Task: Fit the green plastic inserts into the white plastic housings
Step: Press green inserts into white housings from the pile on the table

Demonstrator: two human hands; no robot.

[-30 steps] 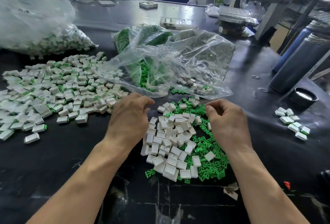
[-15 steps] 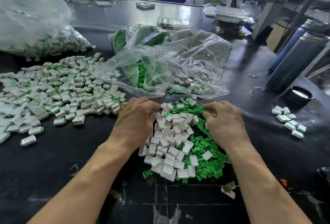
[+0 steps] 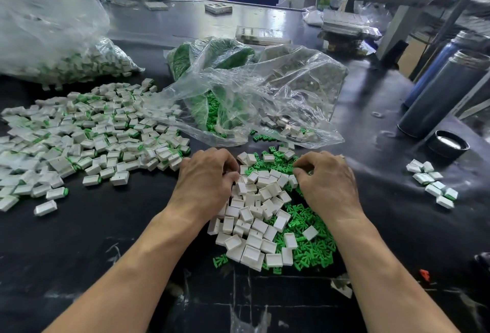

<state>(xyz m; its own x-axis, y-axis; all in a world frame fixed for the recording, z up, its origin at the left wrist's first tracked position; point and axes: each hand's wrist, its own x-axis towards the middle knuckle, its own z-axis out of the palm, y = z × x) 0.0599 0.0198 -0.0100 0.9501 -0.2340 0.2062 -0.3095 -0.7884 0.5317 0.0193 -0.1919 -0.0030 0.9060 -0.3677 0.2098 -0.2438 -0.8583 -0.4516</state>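
A heap of empty white housings (image 3: pixel 254 213) lies in front of me on the black table, mixed with loose green inserts (image 3: pixel 310 242) on its right and far sides. My left hand (image 3: pixel 209 181) rests on the heap's left edge with fingers and thumb curled in. Whether it holds a housing is hidden. My right hand (image 3: pixel 327 184) sits on the heap's far right, thumb and fingers pinched together with a bit of green insert showing between them.
A wide spread of housings with green inserts fitted (image 3: pixel 87 136) covers the table's left. Clear bags of green inserts and housings (image 3: pixel 252 99) lie behind the heap, with another bag (image 3: pixel 66 48) far left. A small group of housings (image 3: pixel 432 184), two flasks (image 3: pixel 445 94) and a lid (image 3: pixel 448 144) stand right.
Both hands came down onto the heap from just above it. Their fingers have curled in tighter, the right hand's closing into a pinch.
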